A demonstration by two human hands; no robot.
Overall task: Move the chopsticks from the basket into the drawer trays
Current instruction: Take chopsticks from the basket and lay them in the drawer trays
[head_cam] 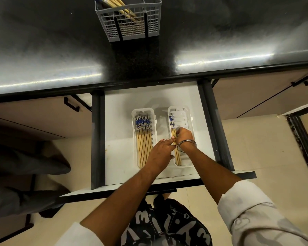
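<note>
Right hand (184, 134), frame center: fingers curled down into the right tray (188, 110), looks like they pinch the chopsticks there (172, 125), though the exact grip is partly hidden by the knuckles. Metal bangle (186, 145) on that wrist. Left hand (160, 151) just beside it, fingers extended and fairly straight, tips reaching across the gap between the two trays to touch the same chopsticks at the right tray's left edge; not curled round anything.

Right tray: only a couple of chopsticks, lying lengthwise along its left side, blue-and-white patterned ends toward frame top; slotted tray floor otherwise bare. Left tray (144, 110): a full flat row of chopsticks (143, 137), same orientation, patterned ends up. Trays sit side by side, slightly apart, in the open white drawer (121, 121), center frame.

Top center: grey mesh basket (130, 27) upright on the dark countertop (43, 50), more chopsticks (119, 6) leaning in its left compartment. Both forearms bare, pale sleeves (247, 210) pushed up, lower frame.
</note>
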